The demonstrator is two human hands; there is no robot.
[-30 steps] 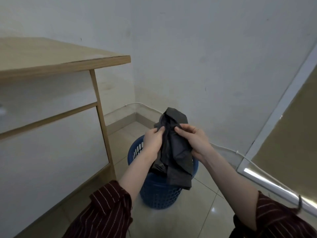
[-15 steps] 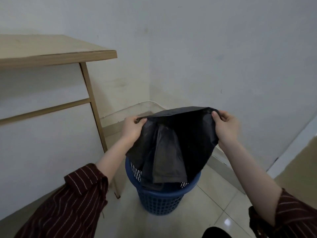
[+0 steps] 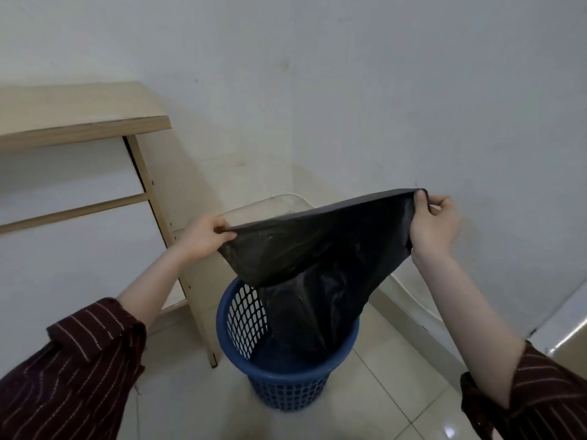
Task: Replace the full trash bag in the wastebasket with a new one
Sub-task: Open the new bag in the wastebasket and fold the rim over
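Head view shows both hands pinching the rim of a black trash bag (image 3: 320,249), the left hand (image 3: 205,236) and right hand (image 3: 433,225) stretching its mouth wide; its lower end hangs into the blue wastebasket (image 3: 286,376) on the floor beside a table (image 3: 79,122).

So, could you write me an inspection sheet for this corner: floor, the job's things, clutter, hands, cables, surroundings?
Surface: pale glossy tiled floor.
Job's things: black trash bag stretched open, its lower end hanging into the blue mesh wastebasket; its mouth is not yet over the rim.
Clutter: nothing seen.
Hands: left hand and right hand each grip the bag's mouth, held wide apart.
Cables: white cable along the wall base.
Surroundings: wooden desk on the left, white walls.
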